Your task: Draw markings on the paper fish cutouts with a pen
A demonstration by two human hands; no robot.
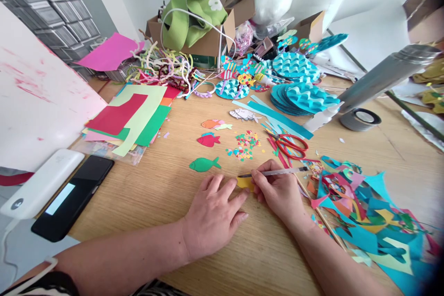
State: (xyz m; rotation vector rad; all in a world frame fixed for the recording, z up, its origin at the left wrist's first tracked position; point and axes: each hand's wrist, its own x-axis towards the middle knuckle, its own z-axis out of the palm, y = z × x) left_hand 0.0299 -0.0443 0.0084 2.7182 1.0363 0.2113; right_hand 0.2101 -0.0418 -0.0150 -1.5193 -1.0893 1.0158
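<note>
Though between hands [213, 216] [281, 194] — paper edge [244, 182] exposed

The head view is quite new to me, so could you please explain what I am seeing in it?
There is no machine at work here: these are a person's two bare hands. The single picture comes from a camera worn on that person's head, looking forward and down.

The right hand holds a slim, pale pen, its dark tip at a small yellow paper piece. The left hand lies spread, palm down, its fingers by that paper; whether they press on it is hard to tell.

On the light-brown wooden table, beyond the hands, are a green paper fish, a red paper fish and red-handled metal scissors. Coloured paper scraps lie heaped to the right.
</note>
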